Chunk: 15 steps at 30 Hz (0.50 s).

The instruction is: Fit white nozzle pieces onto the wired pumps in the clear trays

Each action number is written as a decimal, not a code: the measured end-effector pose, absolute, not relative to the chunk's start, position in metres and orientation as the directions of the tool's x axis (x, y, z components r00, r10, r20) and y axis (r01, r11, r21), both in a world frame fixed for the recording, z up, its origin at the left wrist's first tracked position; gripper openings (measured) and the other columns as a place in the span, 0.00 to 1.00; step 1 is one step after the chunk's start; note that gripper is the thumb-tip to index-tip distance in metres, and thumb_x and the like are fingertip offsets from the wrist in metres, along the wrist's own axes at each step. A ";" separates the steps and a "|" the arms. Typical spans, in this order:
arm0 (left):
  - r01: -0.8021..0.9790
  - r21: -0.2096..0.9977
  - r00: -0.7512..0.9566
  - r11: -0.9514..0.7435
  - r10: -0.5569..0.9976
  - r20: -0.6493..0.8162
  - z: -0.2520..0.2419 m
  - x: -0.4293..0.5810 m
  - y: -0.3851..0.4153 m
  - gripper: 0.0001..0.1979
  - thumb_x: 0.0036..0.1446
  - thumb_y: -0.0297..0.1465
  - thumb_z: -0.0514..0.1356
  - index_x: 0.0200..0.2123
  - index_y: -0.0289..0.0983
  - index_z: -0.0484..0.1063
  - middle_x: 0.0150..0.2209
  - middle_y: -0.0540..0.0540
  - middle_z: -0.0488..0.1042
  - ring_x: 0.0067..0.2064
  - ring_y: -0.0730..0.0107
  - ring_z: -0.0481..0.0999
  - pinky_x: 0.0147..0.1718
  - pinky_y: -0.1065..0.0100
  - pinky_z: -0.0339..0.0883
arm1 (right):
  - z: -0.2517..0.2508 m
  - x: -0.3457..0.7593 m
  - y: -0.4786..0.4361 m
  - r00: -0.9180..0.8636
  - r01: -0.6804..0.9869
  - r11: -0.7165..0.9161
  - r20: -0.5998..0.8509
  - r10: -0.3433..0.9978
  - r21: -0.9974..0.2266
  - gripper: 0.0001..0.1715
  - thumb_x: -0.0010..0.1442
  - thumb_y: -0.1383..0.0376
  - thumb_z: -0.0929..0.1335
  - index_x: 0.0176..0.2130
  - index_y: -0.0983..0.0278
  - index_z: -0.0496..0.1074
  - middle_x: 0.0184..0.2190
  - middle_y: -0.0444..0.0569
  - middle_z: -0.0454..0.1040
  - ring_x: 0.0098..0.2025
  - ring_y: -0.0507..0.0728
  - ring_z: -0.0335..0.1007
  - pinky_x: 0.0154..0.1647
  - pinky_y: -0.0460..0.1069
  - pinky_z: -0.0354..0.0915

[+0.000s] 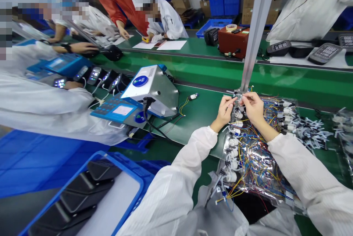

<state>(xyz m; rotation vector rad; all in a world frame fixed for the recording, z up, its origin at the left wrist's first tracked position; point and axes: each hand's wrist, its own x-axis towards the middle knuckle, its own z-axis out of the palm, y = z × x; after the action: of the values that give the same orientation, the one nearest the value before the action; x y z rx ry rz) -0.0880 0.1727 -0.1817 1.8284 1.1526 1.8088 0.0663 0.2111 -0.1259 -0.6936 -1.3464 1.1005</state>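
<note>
White sleeves beside wired white components;
left hand, right hand: each grip pinching a part too small to name

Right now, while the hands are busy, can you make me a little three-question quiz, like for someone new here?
1. What lies right by the right hand: A. books, B. coloured wires, or C. apples?
2. True or false: the left hand is bare.
3. Fill in: in the picture, the metal box with a round blue sticker stands to the ____ of both hands.

Key: 1. B; 2. true; 3. left.
</note>
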 end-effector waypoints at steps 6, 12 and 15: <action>0.145 0.847 -0.279 -0.512 0.800 0.531 -0.181 -0.081 0.179 0.22 0.69 0.43 0.61 0.60 0.40 0.73 0.38 0.46 0.75 0.40 0.68 0.78 0.44 0.64 0.72 | -0.128 0.067 0.213 -0.136 -0.221 0.349 0.383 0.914 -0.911 0.15 0.61 0.52 0.76 0.39 0.59 0.75 0.38 0.46 0.72 0.31 0.54 0.75 0.33 0.52 0.76; -0.076 0.878 -0.412 -0.473 0.817 0.405 -0.181 -0.074 0.181 0.18 0.58 0.40 0.72 0.37 0.39 0.66 0.37 0.47 0.80 0.40 0.66 0.83 0.45 0.63 0.75 | -0.128 0.068 0.213 -0.168 -0.189 0.384 0.416 0.894 -0.904 0.14 0.63 0.53 0.75 0.39 0.60 0.75 0.40 0.47 0.72 0.31 0.53 0.74 0.33 0.52 0.75; 0.009 0.863 -0.344 -0.506 0.808 0.478 -0.181 -0.075 0.176 0.16 0.62 0.42 0.69 0.37 0.38 0.69 0.40 0.43 0.81 0.45 0.63 0.83 0.49 0.59 0.74 | -0.129 0.068 0.213 -0.169 -0.184 0.382 0.412 0.895 -0.906 0.13 0.63 0.53 0.75 0.39 0.60 0.75 0.39 0.47 0.72 0.31 0.54 0.74 0.34 0.52 0.75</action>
<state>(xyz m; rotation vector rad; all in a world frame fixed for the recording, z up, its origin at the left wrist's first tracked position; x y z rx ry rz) -0.0751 0.1761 -0.1807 1.3367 1.0977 1.9022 0.0679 0.2129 -0.1288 -0.6918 -1.4120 1.1045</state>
